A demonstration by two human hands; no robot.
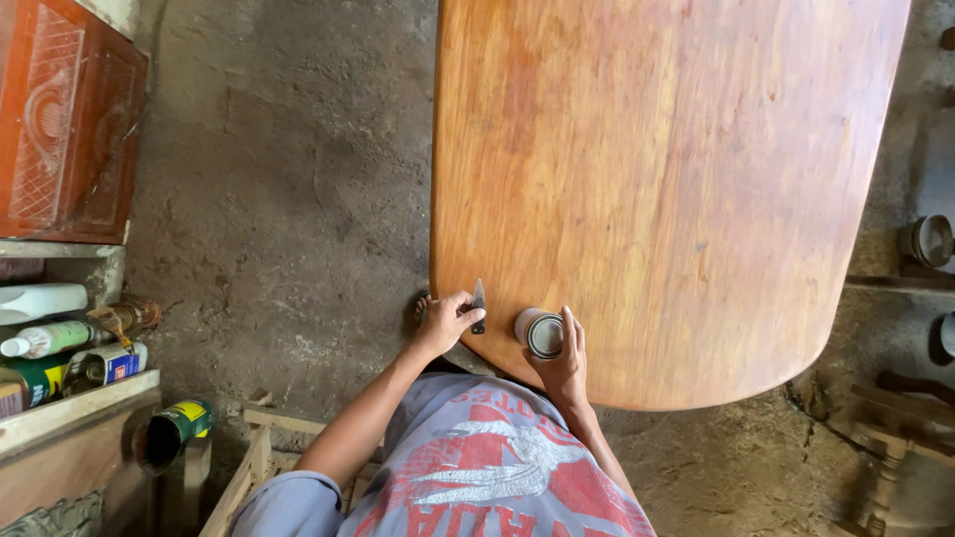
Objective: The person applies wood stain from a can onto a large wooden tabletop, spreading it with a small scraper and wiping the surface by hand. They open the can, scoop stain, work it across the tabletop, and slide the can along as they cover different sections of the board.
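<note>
A large reddish-brown wooden tabletop (pixel 657 169) with a rounded end lies below me. Near its front edge stands a small round tin can (pixel 539 331) with a closed lid. My right hand (pixel 564 360) wraps around the can's right side and holds it. Just left of the can, my left hand (pixel 448 320) grips a small knife (pixel 478 302) whose short blade points away from me, its tip over the wood. The knife and the can are a few centimetres apart.
Rough concrete floor (pixel 288 199) runs left of the table. A carved red-brown panel (pixel 65 119) leans at upper left. Bottles and cans (pixel 70 348) crowd a shelf at left, with a green can (pixel 174 430) lying below. More tins (pixel 927 241) and wooden pieces sit at right.
</note>
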